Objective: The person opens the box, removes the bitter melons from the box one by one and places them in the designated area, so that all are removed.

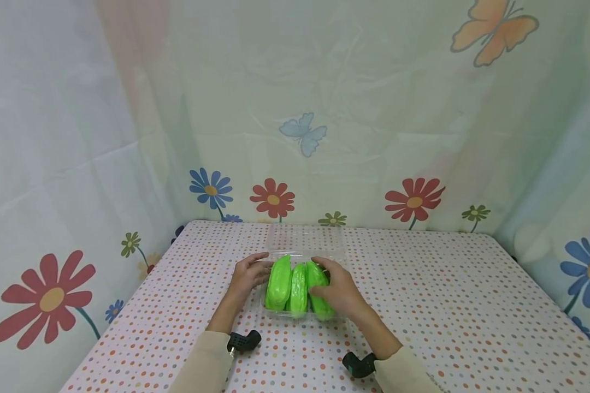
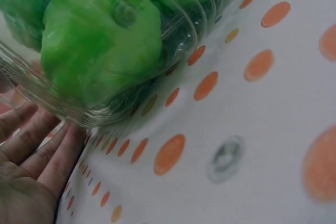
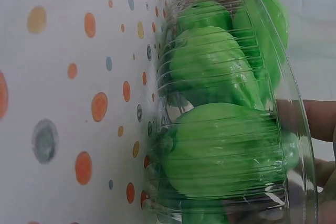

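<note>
A clear plastic clamshell box (image 1: pixel 302 315) stands on the table with its lid (image 1: pixel 305 237) folded back. Side by side in it lie a left green vegetable (image 1: pixel 278 284), a middle one (image 1: pixel 298 289) and a right one (image 1: pixel 318 278): lumpy, elongated and shiny, like bitter melons. The right wrist view shows more green pieces (image 3: pixel 207 17) stacked through the wall. My left hand (image 1: pixel 246 277) is at the box's left side, fingers (image 2: pixel 58 153) extended against or close to it. My right hand (image 1: pixel 341 289) holds the right vegetable between thumb and fingers; part of the grip is hidden.
A white cloth with coloured dots covers the table (image 1: pixel 432 289). Behind it hangs a curtain (image 1: pixel 364 142) printed with flowers and butterflies, with more curtain along both sides. A black wrist device (image 1: pixel 244 341) is strapped on each forearm.
</note>
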Demonstrator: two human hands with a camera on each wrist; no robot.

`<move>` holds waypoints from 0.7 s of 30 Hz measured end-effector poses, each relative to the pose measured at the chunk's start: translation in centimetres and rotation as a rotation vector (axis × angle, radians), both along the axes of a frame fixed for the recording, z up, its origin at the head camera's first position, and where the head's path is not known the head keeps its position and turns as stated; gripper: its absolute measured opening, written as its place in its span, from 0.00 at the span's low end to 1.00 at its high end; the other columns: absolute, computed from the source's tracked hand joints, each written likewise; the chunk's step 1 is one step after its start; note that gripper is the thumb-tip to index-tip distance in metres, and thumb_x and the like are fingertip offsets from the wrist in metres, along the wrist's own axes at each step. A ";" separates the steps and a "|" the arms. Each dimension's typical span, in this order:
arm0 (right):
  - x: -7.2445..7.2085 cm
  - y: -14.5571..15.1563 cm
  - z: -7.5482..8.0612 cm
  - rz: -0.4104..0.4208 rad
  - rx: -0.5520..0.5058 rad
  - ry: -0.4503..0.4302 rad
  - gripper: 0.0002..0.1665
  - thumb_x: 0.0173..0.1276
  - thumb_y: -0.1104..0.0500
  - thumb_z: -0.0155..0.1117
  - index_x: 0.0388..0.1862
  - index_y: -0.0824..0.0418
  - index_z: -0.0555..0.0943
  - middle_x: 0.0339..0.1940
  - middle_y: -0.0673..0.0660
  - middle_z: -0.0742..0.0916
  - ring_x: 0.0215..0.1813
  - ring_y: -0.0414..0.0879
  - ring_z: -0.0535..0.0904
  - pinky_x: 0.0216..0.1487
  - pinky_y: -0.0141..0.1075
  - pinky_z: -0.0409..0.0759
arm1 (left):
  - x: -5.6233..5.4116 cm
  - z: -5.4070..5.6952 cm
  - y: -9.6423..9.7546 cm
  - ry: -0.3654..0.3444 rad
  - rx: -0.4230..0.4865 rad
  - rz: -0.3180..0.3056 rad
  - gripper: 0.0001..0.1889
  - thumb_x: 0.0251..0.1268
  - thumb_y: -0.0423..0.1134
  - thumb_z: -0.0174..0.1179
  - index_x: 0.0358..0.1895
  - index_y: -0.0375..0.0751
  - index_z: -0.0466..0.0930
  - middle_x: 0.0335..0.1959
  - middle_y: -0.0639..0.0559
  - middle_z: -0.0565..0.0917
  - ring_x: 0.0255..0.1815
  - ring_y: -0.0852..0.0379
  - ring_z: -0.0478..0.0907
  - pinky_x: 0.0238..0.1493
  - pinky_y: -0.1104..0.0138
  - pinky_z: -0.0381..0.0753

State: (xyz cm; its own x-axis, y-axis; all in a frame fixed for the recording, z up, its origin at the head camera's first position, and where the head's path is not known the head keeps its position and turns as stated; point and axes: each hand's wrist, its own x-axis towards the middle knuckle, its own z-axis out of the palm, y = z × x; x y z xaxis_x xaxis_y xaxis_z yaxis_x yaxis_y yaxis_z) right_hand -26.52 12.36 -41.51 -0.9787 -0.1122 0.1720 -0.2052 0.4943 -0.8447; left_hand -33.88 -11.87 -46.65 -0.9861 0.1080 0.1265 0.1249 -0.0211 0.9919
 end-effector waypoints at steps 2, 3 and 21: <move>0.0 -0.1 0.0 -0.005 0.012 -0.001 0.41 0.60 0.66 0.72 0.74 0.58 0.71 0.64 0.61 0.80 0.63 0.58 0.78 0.60 0.54 0.79 | 0.1 0.1 0.0 0.000 0.000 0.003 0.26 0.70 0.34 0.57 0.69 0.30 0.73 0.55 0.35 0.85 0.48 0.51 0.86 0.51 0.60 0.86; 0.0 -0.1 0.0 -0.008 0.016 -0.002 0.42 0.60 0.66 0.72 0.74 0.59 0.70 0.64 0.61 0.80 0.63 0.58 0.78 0.60 0.54 0.79 | 0.1 0.1 0.0 -0.001 0.000 0.005 0.26 0.70 0.34 0.57 0.69 0.30 0.73 0.55 0.35 0.85 0.48 0.51 0.86 0.51 0.60 0.86; 0.2 -0.2 -0.2 -0.054 0.044 0.033 0.40 0.61 0.63 0.74 0.73 0.63 0.71 0.63 0.64 0.82 0.64 0.60 0.78 0.62 0.56 0.78 | 0.0 0.2 0.1 0.001 -0.007 0.001 0.25 0.72 0.36 0.54 0.69 0.29 0.72 0.56 0.33 0.84 0.50 0.49 0.86 0.51 0.61 0.86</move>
